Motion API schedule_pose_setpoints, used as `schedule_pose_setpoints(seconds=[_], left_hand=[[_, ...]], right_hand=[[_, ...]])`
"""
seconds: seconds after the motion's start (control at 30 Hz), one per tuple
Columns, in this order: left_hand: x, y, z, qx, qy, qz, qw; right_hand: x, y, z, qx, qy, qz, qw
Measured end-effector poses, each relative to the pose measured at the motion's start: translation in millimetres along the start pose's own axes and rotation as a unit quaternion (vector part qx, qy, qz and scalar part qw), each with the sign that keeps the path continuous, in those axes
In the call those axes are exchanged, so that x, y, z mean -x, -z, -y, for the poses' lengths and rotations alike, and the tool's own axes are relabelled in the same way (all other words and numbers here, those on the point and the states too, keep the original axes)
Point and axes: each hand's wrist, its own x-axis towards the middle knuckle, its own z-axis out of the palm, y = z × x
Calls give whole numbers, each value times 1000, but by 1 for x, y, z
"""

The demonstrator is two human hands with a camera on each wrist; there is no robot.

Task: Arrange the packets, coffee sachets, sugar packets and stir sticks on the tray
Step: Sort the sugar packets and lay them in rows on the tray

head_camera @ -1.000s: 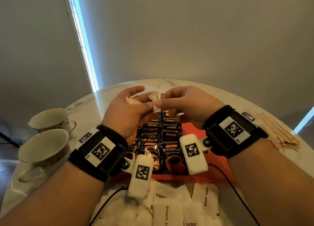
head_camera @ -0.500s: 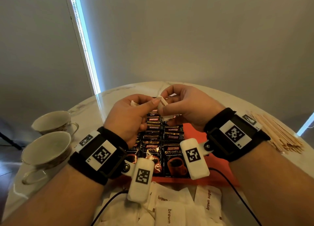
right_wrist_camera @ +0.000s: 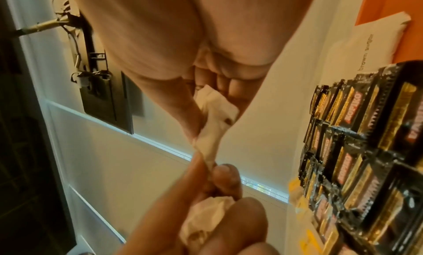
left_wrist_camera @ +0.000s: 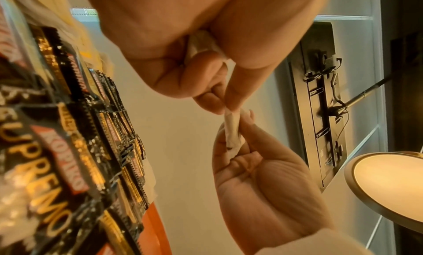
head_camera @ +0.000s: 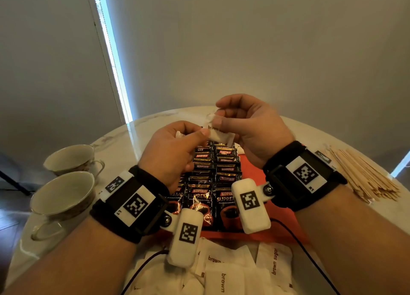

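A white brown-sugar packet (head_camera: 221, 136) hangs in the air between both hands, above the orange tray (head_camera: 255, 168). My left hand (head_camera: 203, 133) pinches its near-left end and also keeps more crumpled white packets (right_wrist_camera: 206, 213) in its palm. My right hand (head_camera: 218, 118) pinches the packet's upper end between thumb and forefinger. The left wrist view shows the packet (left_wrist_camera: 231, 130) stretched between the two pinches. Black Kopiko coffee sachets (head_camera: 206, 190) lie in overlapping rows on the tray. One sugar packet (right_wrist_camera: 377, 42) lies on the tray's far part.
Several loose brown-sugar packets (head_camera: 233, 270) are heaped on the marble table (head_camera: 137, 134) in front of the tray. A pile of wooden stir sticks (head_camera: 363, 177) lies at the right. Two empty cups (head_camera: 64, 192) (head_camera: 71, 157) stand at the left edge.
Both hands have risen a little. The right hand has drawn up and away from the left, so the sugar packet now spans the gap between them.
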Motion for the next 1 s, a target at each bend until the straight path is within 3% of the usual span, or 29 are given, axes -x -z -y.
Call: schedule_pose_setpoints(seconds=[0.17, 0.3, 0.47, 0.67, 0.83, 1.0], left_hand=[[8, -6, -2, 8, -34, 33, 999], [4, -2, 0, -2, -71, -4, 997], [-1, 0, 2, 8, -51, -27, 998], [-7, 2, 2, 57, -23, -83, 995], [-8, 1, 2, 77, -20, -107, 991], [-11, 3, 0, 118, 17, -126, 985]], right_hand=[[3, -5, -2, 38, 11, 21, 999], [2, -3, 0, 65, 8, -6, 998], [4, 0, 0, 95, -96, 32, 990], [3, 1, 3, 99, -119, 16, 988], [0, -2, 0, 70, -125, -46, 989], [4, -3, 1, 134, -115, -1, 984]])
